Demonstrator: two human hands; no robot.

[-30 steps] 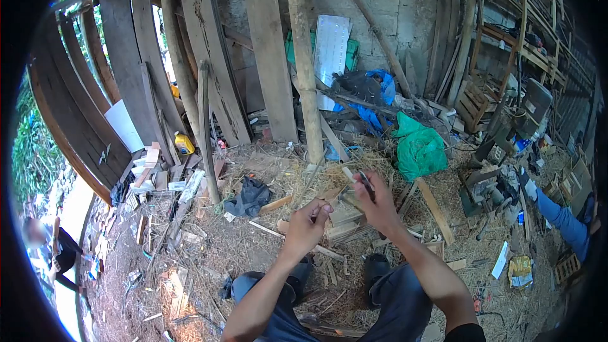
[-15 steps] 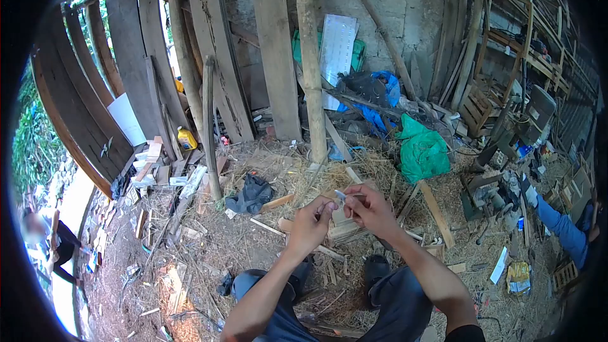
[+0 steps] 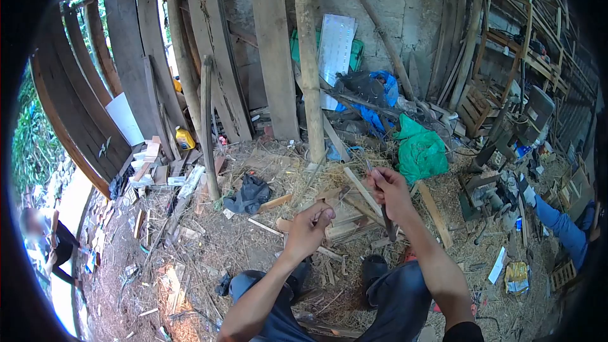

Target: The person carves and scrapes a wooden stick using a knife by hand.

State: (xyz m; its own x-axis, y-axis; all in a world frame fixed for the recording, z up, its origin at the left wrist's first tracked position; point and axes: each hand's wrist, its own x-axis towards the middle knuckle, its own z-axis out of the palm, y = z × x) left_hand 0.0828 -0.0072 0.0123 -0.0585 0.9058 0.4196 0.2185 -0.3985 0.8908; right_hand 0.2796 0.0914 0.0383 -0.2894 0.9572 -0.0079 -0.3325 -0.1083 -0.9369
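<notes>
My left hand [image 3: 308,231] is closed, thumb pressed against curled fingers, above the scraps in front of my knees. Whatever it may pinch is too small to make out. To its right, apart from it, my right hand [image 3: 391,195] is wrapped round what looks like a knife. Its dark handle [image 3: 388,225] sticks out below the fist, and a thin tip shows above the fingers. Behind and below the hands lie several wood strips [image 3: 351,231] on the straw-covered ground.
A black plastic bag [image 3: 249,194] and a green sack [image 3: 421,150] lie ahead. A wooden post [image 3: 308,76] stands before the block wall. Tall planks [image 3: 273,57] lean at left. One person [image 3: 54,240] is at far left; another person's blue-clad leg [image 3: 560,225] is at right.
My right hand has moved right and slightly up, away from my left hand, turning so the dark handle shows below it. My left hand has stayed nearly still and closed.
</notes>
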